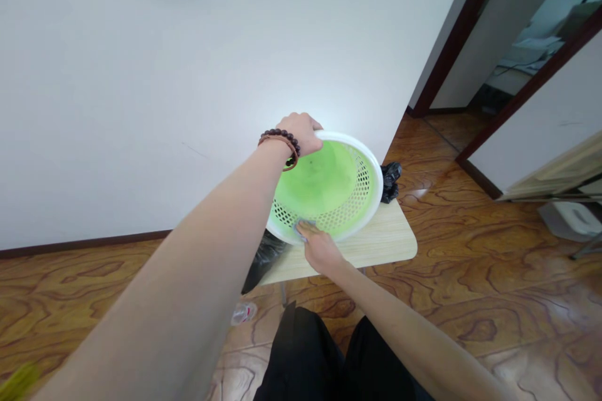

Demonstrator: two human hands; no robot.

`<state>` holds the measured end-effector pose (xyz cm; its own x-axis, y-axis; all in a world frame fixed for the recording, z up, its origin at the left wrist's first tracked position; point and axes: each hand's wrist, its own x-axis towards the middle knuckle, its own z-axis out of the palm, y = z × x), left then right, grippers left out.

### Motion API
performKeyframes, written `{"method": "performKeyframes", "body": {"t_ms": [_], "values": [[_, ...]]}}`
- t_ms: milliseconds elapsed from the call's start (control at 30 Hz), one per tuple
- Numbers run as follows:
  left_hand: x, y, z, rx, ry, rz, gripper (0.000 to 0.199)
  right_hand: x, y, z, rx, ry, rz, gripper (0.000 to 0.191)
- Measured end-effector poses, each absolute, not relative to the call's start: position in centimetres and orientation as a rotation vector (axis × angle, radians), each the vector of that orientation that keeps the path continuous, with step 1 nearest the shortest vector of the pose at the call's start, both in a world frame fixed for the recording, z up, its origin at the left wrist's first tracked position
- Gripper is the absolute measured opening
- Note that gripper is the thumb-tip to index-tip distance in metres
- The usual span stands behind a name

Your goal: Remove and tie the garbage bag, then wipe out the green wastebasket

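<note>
The fingers of the left hand (303, 133) are closed over the far rim of a round, light-green plastic basket (329, 178) with a white rim and perforated sides, the hand gripping it at the far left. The fingers of the right hand (322, 249) are fairly straight and held together, pressing a small greyish-blue cloth (301, 225) against the inside of the basket's near wall; whether the thumb pinches the cloth or the rim cannot be told. A bracelet of dark round beads (294, 141) and a brown band circle the left wrist.

The basket sits tilted, its open inside facing the person, above a small pale wood-grain table (392, 235) with rounded corners. Black plastic bags show beside it, one (391, 182) at the right and another (268, 257) at the near left. Beyond stands a white wall (155, 75). On the brown wood-patterned floor (451, 263), near and left of the table, lies a clear plastic item (243, 313) with a red mark too small to read.
</note>
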<state>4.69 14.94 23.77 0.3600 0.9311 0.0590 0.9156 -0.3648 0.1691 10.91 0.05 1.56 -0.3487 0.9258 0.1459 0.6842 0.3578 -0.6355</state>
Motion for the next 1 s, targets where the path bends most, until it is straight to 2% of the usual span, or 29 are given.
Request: {"method": "performKeyframes", "body": {"t_ms": [233,333,467,600,700,833,1000], "values": [[4.6,14.9,23.9,2.522,1.705,0.218,0.044,13.9,-4.8,4.1,-1.146,-2.229,0.776,0.052],[4.8,14.8,23.8,2.530,1.696,0.220,0.043,14.8,-3.1,5.2,-1.217,-2.054,0.836,0.044],[5.1,14.9,23.6,2.548,1.716,0.207,0.041,14.8,2.1,5.8,-1.459,-1.797,0.744,0.039],[5.1,15.1,23.4,2.562,1.721,0.190,0.043,13.5,7.0,4.3,-1.500,-1.849,0.581,0.045],[5.0,15.2,23.2,2.559,1.728,0.186,0.044,11.4,8.2,2.2,-1.577,-2.013,0.621,0.049],[4.9,15.3,23.1,2.553,1.717,0.186,0.045,9.3,5.8,0.4,-1.640,-2.019,0.649,0.054],[4.9,15.4,23.2,2.570,1.712,0.186,0.042,11.1,1.4,0.3,-1.396,-2.151,0.593,0.057]]}}
